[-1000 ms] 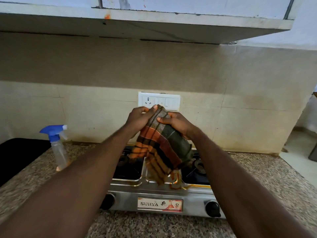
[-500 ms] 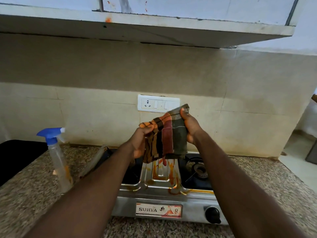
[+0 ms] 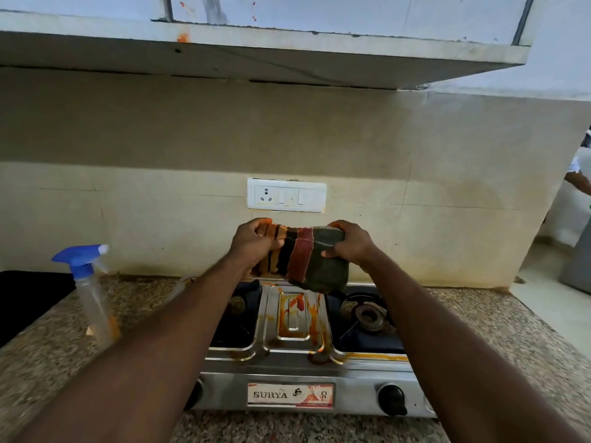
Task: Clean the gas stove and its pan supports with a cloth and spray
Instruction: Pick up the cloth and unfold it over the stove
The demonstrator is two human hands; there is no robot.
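Big concrete shelf (image 3: 287,55) overhead and a tiled wall behind; below that a speckled granite bench (image 3: 527,362) running the full width. Sitting on the bench, dead centre, is a two-burner steel gas stove (image 3: 292,343) with a SURYA label (image 3: 290,394) on the front; the middle panel is smeared with orange-red gunk, and more of it runs along the front lip. Both bare forearms reach in from the bottom corners and meet above the back of the stove; between them is the cloth (image 3: 307,260), a checked thing in orange, black, red and dark green, bunched up and held in the air, not touching the stove. The spray bottle (image 3: 92,302), clear with a blue trigger head, stands on the bench left of the stove, well apart from the cloth. Left hand (image 3: 252,244) has its fingers curled round the orange end; right hand (image 3: 350,247) grips the green end, thumb across the front. White socket plate (image 3: 286,195) on the wall just above the hands; right burner (image 3: 367,316) in plain view; black knob (image 3: 391,399) below it.
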